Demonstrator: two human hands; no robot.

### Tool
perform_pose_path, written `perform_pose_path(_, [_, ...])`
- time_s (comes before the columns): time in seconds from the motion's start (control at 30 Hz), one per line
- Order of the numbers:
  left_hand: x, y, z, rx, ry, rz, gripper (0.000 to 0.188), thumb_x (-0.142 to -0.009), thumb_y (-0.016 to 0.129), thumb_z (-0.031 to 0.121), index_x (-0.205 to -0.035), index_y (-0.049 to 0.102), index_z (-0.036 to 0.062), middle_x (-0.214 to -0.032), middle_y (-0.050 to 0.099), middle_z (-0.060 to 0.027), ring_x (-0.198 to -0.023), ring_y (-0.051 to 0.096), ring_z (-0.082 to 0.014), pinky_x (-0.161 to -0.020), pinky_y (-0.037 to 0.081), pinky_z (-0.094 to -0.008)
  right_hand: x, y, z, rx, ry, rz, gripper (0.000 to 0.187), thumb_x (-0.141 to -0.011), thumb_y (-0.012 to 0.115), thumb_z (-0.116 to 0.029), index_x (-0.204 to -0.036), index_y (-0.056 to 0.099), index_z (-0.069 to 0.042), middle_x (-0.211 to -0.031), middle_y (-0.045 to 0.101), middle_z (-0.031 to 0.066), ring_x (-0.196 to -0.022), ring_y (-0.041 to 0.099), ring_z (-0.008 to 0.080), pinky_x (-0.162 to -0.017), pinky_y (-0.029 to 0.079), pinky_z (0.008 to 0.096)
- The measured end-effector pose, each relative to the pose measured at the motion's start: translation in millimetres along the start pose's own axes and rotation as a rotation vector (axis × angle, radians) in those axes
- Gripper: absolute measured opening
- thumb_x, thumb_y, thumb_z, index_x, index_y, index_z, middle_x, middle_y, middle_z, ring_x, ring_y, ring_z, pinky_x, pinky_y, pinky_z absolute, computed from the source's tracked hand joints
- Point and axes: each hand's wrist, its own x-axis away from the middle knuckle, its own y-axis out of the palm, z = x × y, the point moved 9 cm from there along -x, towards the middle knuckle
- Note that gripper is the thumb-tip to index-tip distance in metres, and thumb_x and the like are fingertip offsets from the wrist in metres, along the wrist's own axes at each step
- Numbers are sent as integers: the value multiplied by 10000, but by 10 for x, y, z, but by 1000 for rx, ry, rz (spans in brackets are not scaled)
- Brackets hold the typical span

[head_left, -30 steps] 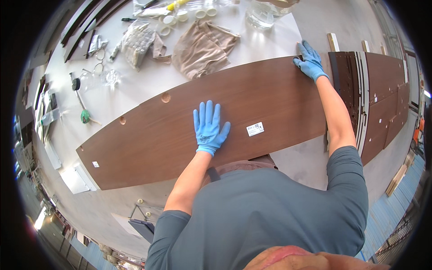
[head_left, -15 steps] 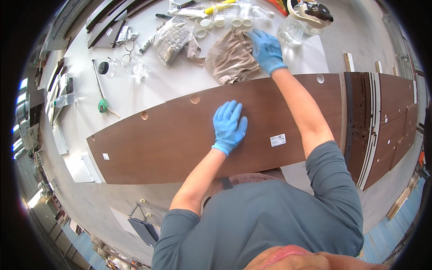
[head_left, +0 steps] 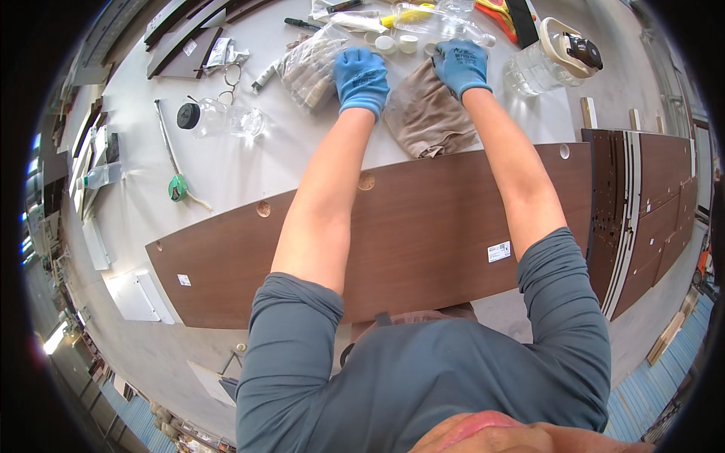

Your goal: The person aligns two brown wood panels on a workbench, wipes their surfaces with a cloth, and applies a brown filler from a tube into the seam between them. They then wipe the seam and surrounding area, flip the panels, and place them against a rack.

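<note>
My gloved right hand (head_left: 461, 66) is closed at the far edge of a crumpled brown cloth (head_left: 434, 117), which lies partly over the far edge of the board. My left hand (head_left: 361, 79), in the same blue glove, has its fingers curled down beside a clear plastic bag of small pale pieces (head_left: 311, 69). Whatever is under those fingers is hidden. Between me and the cloth lies a long brown board (head_left: 423, 226) with round holes along its far edge and a white label (head_left: 499, 252).
White caps (head_left: 408, 44) and a clear bottle (head_left: 423, 23) lie beyond my hands. A large water jug (head_left: 540, 68) stands to the right. At left are a black-capped clear bottle (head_left: 226, 121), scissors (head_left: 230, 79) and a green tape measure (head_left: 178, 188). Brown panels (head_left: 653, 189) are stacked at right.
My left hand has left the board, reached forward to beside the plastic bag and curled its fingers. My right hand has closed at the cloth's far edge. The view has shifted slightly.
</note>
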Motion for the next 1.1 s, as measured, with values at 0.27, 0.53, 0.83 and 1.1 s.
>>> perform_pose_path(0.27, [544, -810, -76, 307, 29, 511, 140, -834, 760, 227, -966, 804, 213, -1308, 674, -62, -1289, 554, -362, -1104, 436, -527, -157, 239, 240, -169, -37, 28, 289, -974, 645, -364, -1111, 832, -191, -1107, 794, 151, -1038, 745, 387, -947, 577, 488])
perform_pose_path(0.53, [2931, -1505, -1458, 32, -295, 344, 129, -869, 823, 163, -993, 804, 192, -1317, 665, -26, -1275, 577, -365, -1065, 486, -504, 289, -62, 415, -209, -61, 323, 277, -982, 659, -376, -1065, 844, -187, -1028, 798, 155, -944, 749, 399, -860, 589, 503])
perform_pose_path(0.83, [3407, -1087, -1763, -33, -227, 22, 213, -907, 752, 132, -1112, 781, 79, -1309, 696, -63, -1254, 631, -331, -1051, 519, -504, 1515, -600, -1374, -40, -482, 108, 142, -925, 738, -259, -821, 783, -175, -800, 752, 109, -762, 749, 288, -727, 581, 436])
perform_pose_path(1.1, [3322, -1134, -1641, 4, -163, -126, 575, -895, 801, 447, -1194, 704, -35, -1310, 667, -151, -1276, 587, -342, -1103, 477, -499, 2363, -225, -2327, 190, -705, -207, 59, -893, 734, -179, -943, 762, -189, -879, 760, 23, -891, 745, 230, -723, 523, 408])
